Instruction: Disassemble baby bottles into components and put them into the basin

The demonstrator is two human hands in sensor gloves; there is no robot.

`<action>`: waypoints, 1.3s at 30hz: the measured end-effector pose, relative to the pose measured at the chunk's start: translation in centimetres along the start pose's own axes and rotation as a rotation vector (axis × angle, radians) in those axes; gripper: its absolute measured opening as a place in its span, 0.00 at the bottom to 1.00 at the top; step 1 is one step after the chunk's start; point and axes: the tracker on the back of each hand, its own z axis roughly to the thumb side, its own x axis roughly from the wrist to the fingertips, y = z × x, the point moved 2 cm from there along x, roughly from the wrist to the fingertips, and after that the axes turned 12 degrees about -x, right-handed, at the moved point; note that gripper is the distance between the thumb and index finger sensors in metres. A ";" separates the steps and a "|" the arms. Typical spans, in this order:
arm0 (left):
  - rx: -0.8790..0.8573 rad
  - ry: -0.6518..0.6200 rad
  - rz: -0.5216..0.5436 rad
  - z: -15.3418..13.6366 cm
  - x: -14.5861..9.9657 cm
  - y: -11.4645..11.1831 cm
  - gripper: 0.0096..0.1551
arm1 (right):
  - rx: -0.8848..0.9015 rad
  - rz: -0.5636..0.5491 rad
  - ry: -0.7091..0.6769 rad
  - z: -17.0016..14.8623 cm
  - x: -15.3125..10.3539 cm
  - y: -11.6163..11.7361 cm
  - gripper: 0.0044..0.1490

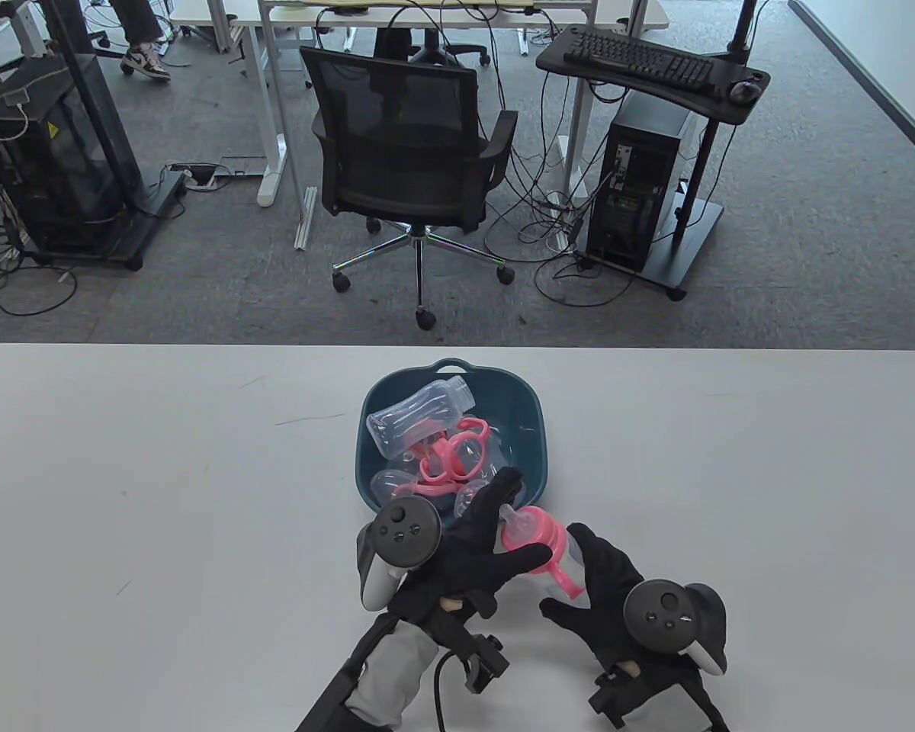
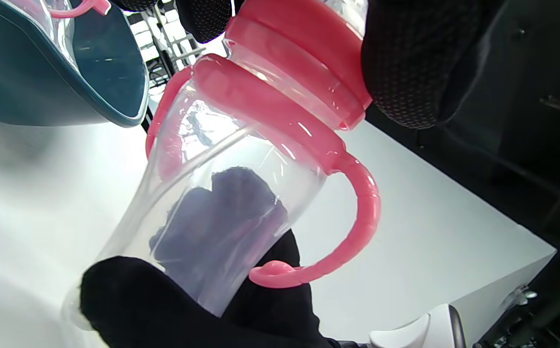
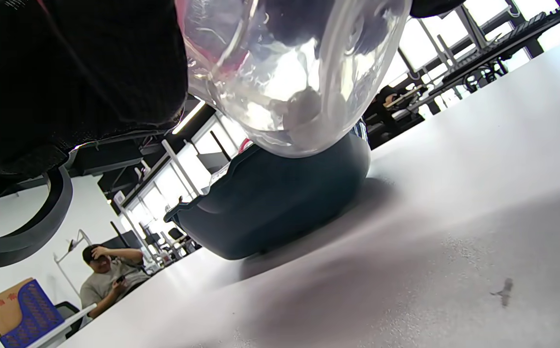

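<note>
Two-handed hold on the last assembled bottle, set for unscrewing just beside the basin.

The right hand point(image 1: 618, 587) has its grip wrapped round the clear body of the baby bottle point(image 1: 553, 553), fingers curled behind it as the left wrist view shows through the plastic, which steadies the body. The left hand point(image 1: 476, 549) closes its grip over the pink collar point(image 2: 304, 63) at the teat end, thumb and fingers pinching it, likely so the top can be twisted off against the held body. The pink handle ring point(image 2: 352, 217) hangs free below the collar. The bottle is lifted off the worktop point(image 1: 160, 496), tilted, at the basin's near edge, a short drop for loosened parts. Inside the basin point(image 1: 537, 442) lie a clear bottle body point(image 1: 419, 415) and pink handles point(image 1: 454, 457).
</note>
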 end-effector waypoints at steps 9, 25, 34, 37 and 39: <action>-0.057 0.016 -0.067 0.0 0.1 0.2 0.54 | 0.001 -0.019 0.019 -0.5 0.0 -0.5 0.62; -0.050 0.051 -0.087 0.1 0.1 1.3 0.45 | -0.014 -0.026 0.019 -0.6 -0.1 -0.8 0.62; -0.077 0.032 -0.062 -0.3 0.2 0.9 0.54 | -0.024 -0.010 0.001 -0.1 0.0 -0.5 0.62; -0.125 0.014 -0.062 -0.5 0.2 0.7 0.55 | -0.028 -0.004 -0.007 0.1 0.0 -0.4 0.62; -0.158 0.004 -0.055 -0.5 0.2 0.6 0.54 | -0.027 -0.001 -0.008 0.1 0.0 -0.3 0.62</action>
